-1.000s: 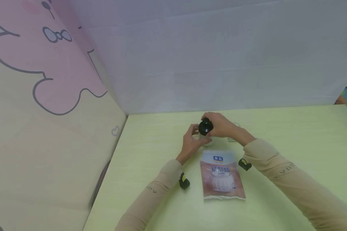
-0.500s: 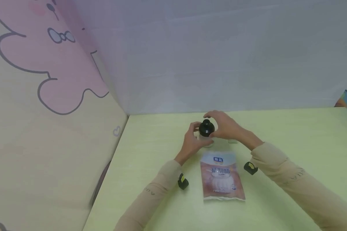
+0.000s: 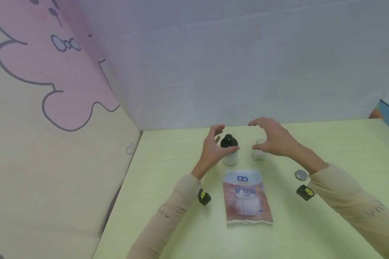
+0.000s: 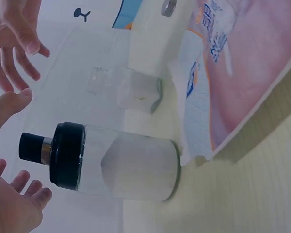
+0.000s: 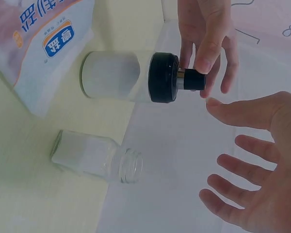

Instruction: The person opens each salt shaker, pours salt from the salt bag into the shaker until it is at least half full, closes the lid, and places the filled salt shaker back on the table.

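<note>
A clear glass jar (image 3: 230, 158) of white powder stands upright, capped by a black lid (image 5: 163, 77) with a knob on top. My left hand (image 3: 210, 149) curves loosely beside the lid, thumb and fingers spread apart, gripping nothing. To the right of the jar is a small uncapped glass bottle (image 5: 85, 151), also with white powder inside. Above this bottle my right hand (image 3: 277, 138) hovers with fingers spread and nothing in it; its thumb overlaps the bottle in the head view. In the right wrist view the right hand's fingers point toward the bottle's mouth.
A printed salt bag (image 3: 247, 201) lies flat in front of the jar and bottle. A round metal cap (image 3: 300, 175) rests on the table by the right wrist. Behind the pale table (image 3: 168, 162) hangs a plain light cloth (image 3: 246, 64).
My right hand has left the jar's lid and moved right to over the small bottle. My left hand has loosened from the jar. The metal cap has come into view.
</note>
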The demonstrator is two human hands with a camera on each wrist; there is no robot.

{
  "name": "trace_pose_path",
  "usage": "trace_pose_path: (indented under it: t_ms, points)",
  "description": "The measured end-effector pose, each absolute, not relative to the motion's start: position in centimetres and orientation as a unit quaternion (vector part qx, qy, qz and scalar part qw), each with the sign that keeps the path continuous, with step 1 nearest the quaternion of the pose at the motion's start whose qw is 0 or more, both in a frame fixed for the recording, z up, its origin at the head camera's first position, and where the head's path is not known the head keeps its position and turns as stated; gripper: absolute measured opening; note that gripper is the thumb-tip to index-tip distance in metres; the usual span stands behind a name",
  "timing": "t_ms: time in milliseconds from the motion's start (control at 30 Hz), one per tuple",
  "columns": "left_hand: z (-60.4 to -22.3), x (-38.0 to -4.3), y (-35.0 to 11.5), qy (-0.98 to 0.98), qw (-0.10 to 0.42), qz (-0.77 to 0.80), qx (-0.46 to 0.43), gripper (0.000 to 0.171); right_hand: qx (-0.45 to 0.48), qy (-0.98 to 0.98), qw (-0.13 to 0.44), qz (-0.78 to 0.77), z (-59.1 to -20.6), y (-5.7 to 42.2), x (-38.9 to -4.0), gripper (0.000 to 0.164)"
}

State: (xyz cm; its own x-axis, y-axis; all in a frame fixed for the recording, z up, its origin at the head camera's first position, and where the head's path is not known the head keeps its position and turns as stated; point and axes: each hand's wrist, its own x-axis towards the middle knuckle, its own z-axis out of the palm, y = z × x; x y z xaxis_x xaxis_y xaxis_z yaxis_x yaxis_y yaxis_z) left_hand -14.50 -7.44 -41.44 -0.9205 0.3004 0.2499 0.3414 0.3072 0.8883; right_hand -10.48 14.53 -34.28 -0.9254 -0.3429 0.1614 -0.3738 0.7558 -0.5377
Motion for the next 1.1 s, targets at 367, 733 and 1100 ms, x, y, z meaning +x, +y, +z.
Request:
trace_pose_path:
  t_ms: [367,733,1100]
  points:
    - [-38.8,-15.0,-5.7,-0.802,0.034,-0.548,-0.236,0.079,0.161,-0.945,0.049,0.282,-34.5,18.9,-7.9,0.063]
    - [-38.4,-15.0,-3.5,-0.781,0.031,-0.570,-0.253,0.077,0.109,-0.946,0.053,0.301,-35.9,22.4,-6.0,0.072]
    - [-38.8,-14.5,-1.4,-0.764,0.004,-0.596,-0.249,0.075,0.075,-0.949,0.068,0.300,-37.7,24.9,-4.5,0.067]
